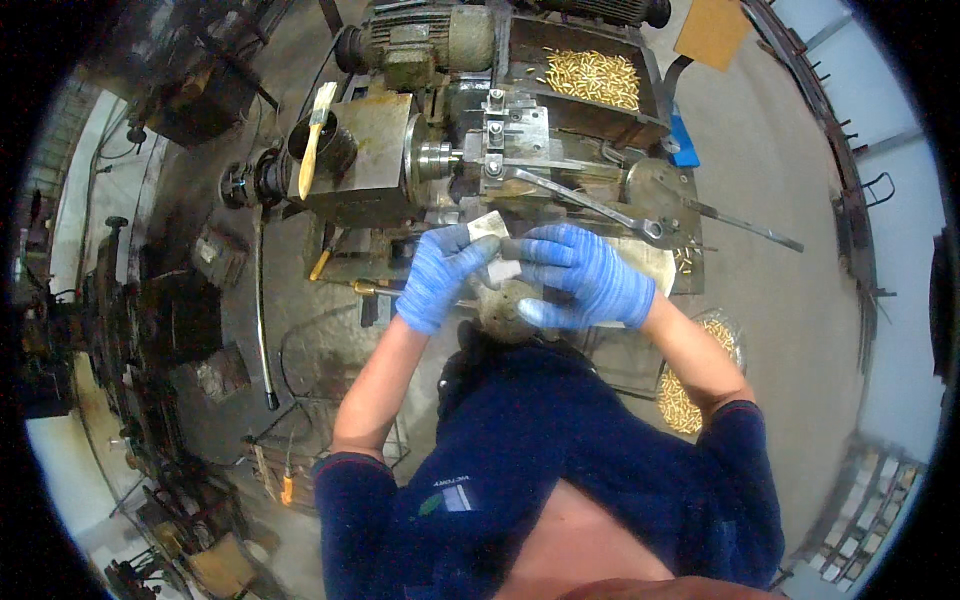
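Observation:
My left hand (440, 272), in a blue knitted glove with greyed fingertips, pinches a small pale rectangular piece (489, 226) between thumb and fingers. Just below it shows a second pale patch (503, 270); whether it is part of the same piece I cannot tell. My right hand (585, 275), gloved alike, comes in from the right with its fingers stretched toward the piece and its thumb apart below. Its fingertips are at or very near the piece and the left thumb. Both hands are in front of a small lathe-like machine with a metal spindle (437, 160).
A long wrench (590, 200) lies across the machine, just beyond my right hand. Behind it a metal tray (530, 70) holds many small brass-coloured parts (595, 80). A brush (315, 140) rests in a dark can on the headstock. More brass parts (682, 400) sit under my right forearm.

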`<state>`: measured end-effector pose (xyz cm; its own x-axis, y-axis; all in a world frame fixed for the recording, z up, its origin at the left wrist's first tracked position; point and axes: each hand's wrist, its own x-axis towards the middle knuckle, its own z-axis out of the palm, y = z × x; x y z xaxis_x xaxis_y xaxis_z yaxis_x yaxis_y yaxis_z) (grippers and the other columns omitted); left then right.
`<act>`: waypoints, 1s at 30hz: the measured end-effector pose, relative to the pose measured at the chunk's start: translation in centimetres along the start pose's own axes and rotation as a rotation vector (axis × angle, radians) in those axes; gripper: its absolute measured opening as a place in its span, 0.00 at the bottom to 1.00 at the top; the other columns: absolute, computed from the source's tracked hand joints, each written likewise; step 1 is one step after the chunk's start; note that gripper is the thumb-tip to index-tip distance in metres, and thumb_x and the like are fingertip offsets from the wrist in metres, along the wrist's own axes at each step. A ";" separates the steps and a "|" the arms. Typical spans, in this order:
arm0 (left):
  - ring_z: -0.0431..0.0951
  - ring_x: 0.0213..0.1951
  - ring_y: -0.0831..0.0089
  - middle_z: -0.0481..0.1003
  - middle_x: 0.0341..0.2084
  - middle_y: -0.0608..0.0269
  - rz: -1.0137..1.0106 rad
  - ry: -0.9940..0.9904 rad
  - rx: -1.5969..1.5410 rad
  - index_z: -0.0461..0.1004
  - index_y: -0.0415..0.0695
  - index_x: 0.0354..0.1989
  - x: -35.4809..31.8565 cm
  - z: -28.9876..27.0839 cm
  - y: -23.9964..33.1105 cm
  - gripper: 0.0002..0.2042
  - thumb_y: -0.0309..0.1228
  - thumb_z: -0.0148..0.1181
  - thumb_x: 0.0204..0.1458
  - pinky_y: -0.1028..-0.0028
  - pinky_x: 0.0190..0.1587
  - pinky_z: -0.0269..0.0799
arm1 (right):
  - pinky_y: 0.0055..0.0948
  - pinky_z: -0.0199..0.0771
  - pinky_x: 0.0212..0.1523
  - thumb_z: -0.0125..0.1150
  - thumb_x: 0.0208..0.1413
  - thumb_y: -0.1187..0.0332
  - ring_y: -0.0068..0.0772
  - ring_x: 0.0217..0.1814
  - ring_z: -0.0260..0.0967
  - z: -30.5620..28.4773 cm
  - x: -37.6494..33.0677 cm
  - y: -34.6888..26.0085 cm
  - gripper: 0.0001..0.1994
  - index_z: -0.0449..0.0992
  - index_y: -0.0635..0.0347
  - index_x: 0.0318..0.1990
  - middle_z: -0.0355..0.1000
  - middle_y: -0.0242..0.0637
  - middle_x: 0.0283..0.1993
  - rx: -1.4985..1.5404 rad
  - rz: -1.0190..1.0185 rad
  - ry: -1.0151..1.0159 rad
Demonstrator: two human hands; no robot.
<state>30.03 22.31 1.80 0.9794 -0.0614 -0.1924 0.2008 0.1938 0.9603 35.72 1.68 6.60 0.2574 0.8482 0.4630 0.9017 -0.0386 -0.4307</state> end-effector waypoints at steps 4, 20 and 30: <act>0.75 0.36 0.78 0.77 0.36 0.61 -0.010 0.010 0.032 0.73 0.34 0.44 0.1 0.3 0.2 0.15 0.29 0.59 0.50 0.77 0.41 0.70 | 0.39 0.68 0.48 0.63 0.45 0.59 0.47 0.48 0.66 0.3 0.0 0.4 0.18 0.75 0.59 0.42 0.68 0.44 0.51 0.161 0.098 -0.025; 0.74 0.38 0.78 0.77 0.36 0.60 0.017 -0.031 0.084 0.72 0.33 0.45 0.4 0.0 0.3 0.16 0.29 0.56 0.51 0.77 0.43 0.69 | 0.35 0.71 0.43 0.65 0.45 0.58 0.43 0.43 0.69 0.6 0.9 0.1 0.18 0.77 0.65 0.36 0.69 0.46 0.42 0.450 0.519 0.073; 0.71 0.36 0.81 0.76 0.35 0.65 0.042 -0.188 0.289 0.71 0.34 0.46 0.7 -0.7 0.6 0.16 0.31 0.56 0.52 0.79 0.42 0.68 | 0.29 0.71 0.41 0.65 0.46 0.59 0.38 0.41 0.69 0.4 1.2 0.5 0.16 0.78 0.65 0.35 0.68 0.46 0.41 0.276 0.544 0.007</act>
<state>30.86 23.06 2.14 0.9602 -0.2435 -0.1369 0.1199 -0.0834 0.9893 36.34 2.91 6.67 0.6590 0.7418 0.1243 0.5168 -0.3265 -0.7914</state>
